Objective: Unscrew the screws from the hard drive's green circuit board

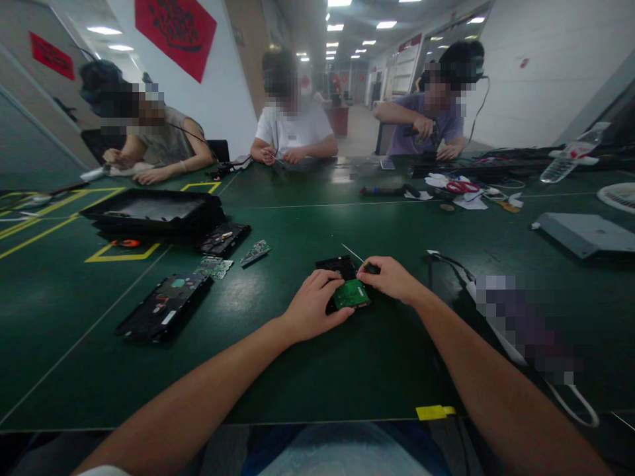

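Near the front edge of the green table [297, 377], the hard drive [336, 268] lies circuit board [351, 293] up, long axis pointing away, left hand [312, 309] clamped on its left side, right hand [393, 277] pinching a thin screwdriver [353, 253] just beside its right edge.

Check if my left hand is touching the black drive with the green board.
Touching. The head view shows the left hand lying on the black drive, with its fingertips against the green board.

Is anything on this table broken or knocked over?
A water bottle seems to lie on its side at far right. Two bare circuit boards lie loose left of the hard drive being held.
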`<act>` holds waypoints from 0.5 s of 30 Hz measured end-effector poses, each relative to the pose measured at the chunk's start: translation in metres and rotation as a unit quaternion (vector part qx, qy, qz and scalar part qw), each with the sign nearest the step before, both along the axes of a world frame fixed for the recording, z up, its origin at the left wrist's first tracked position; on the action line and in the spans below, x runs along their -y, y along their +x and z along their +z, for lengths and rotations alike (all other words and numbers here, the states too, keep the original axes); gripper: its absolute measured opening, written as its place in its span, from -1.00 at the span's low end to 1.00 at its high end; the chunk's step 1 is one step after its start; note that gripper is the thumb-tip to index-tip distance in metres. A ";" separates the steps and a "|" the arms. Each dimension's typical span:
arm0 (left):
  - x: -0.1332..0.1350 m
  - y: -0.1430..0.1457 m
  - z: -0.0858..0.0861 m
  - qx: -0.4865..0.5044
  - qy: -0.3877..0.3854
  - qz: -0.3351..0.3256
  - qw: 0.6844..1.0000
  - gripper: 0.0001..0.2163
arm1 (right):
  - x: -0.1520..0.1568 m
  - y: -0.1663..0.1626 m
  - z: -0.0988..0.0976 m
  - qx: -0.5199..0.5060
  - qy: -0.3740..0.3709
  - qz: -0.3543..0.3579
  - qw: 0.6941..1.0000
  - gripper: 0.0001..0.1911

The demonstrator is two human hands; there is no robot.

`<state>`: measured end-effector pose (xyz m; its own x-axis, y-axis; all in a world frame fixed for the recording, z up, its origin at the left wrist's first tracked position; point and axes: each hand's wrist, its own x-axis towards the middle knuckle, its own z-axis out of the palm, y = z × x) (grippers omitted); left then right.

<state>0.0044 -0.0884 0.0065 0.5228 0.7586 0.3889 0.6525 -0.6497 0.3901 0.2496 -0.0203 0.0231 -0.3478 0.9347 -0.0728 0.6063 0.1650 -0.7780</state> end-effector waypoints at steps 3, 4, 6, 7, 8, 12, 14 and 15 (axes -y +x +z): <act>0.000 -0.001 0.000 0.002 -0.002 -0.001 1.000 -0.48 | 0.000 0.000 -0.001 -0.004 -0.004 -0.011 1.000 -0.75; -0.001 -0.001 0.000 0.003 -0.002 -0.001 1.000 -0.48 | 0.000 0.000 -0.001 -0.006 -0.004 -0.011 1.000 -0.76; -0.001 -0.001 0.000 0.004 -0.002 -0.002 1.000 -0.48 | 0.000 0.000 -0.002 -0.010 -0.003 -0.006 1.000 -0.77; -0.001 -0.001 0.000 0.003 -0.003 -0.001 1.000 -0.48 | 0.000 0.000 -0.001 -0.012 -0.003 -0.005 1.000 -0.77; -0.001 -0.001 0.000 0.003 -0.005 -0.001 1.000 -0.48 | 0.000 0.000 -0.001 -0.012 -0.003 -0.005 1.000 -0.77; 0.000 0.000 0.000 0.007 -0.004 0.002 1.000 -0.50 | -0.001 0.000 -0.003 -0.009 -0.013 -0.018 1.000 -0.72; 0.000 0.000 0.000 0.010 0.000 0.000 1.000 -0.50 | -0.003 0.000 -0.005 -0.016 -0.020 -0.029 0.999 -0.72; -0.001 0.000 0.000 0.011 0.003 -0.001 1.000 -0.50 | -0.003 0.000 -0.007 -0.022 -0.022 -0.032 0.999 -0.72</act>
<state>0.0045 -0.0878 0.0061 0.5154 0.7555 0.4044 0.6424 -0.6529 0.4013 0.2496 -0.0174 0.0165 -0.2921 0.9510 -0.1011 0.5798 0.0920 -0.8096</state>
